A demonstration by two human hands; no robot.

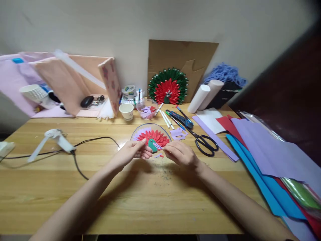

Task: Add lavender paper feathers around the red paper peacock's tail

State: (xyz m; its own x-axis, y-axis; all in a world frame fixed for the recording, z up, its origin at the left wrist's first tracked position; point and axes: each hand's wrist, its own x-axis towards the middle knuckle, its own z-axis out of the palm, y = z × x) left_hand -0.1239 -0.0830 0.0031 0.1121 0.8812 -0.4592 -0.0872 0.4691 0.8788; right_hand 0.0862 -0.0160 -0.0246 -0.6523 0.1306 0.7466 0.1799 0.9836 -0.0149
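Observation:
My left hand [134, 149] is closed on the edge of a green bird-shaped cutout [151, 146], thumb above and fingers below. A narrow purple pointed strip [157, 146] lies against the cutout's right side. Its far end is pinched between the fingertips of my right hand [181, 153]. Just behind both hands, red petals [156, 135] fan out on a clear round plate [162, 126], with purple petals [142, 133] at its left. Small purple and red scraps [158, 156] lie on the table below the cutout.
Black scissors [207, 144], pens [175, 120] and a purple scrap [179, 133] lie to the right. Coloured sheets [273, 147] cover the right edge. A white glue gun [61, 140] with its cable lies left. Behind stand a paper cup [126, 112] and a red-green peacock [168, 86].

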